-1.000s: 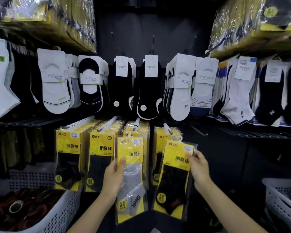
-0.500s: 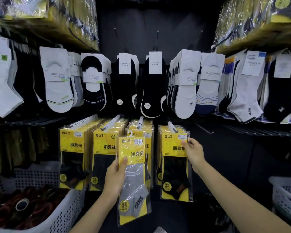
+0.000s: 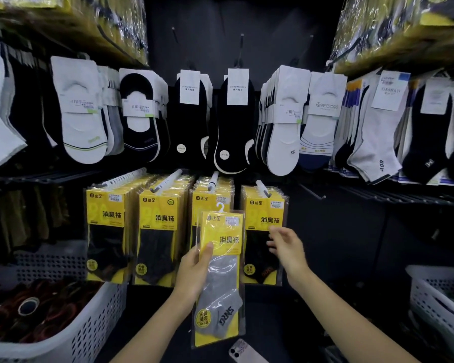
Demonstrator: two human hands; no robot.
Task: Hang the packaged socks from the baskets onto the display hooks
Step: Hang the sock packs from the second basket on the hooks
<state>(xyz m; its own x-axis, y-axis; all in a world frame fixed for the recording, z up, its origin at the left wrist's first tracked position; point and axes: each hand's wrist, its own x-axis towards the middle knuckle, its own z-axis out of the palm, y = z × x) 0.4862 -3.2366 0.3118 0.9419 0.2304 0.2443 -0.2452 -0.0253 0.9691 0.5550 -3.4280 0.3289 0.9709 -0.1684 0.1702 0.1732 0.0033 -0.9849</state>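
My left hand grips a yellow packet of grey socks by its left edge, thumb on the front, its small white hanger at the top. The packet is upright in front of the third hook's stack. My right hand hovers with loose fingers, holding nothing, just in front of the black-sock packet that hangs at the front of the fourth hook. Two more hooks to the left carry full stacks of yellow packets.
A white perforated basket with dark items stands at lower left, another white basket at lower right. A phone lies below the packet. Rows of loose socks hang above. A bare hook sticks out right of the fourth stack.
My right hand has hung the black-sock packet on the fourth hook, let it go and drawn back slightly. My left hand has kept the grey-sock packet, moving it a little to the right.
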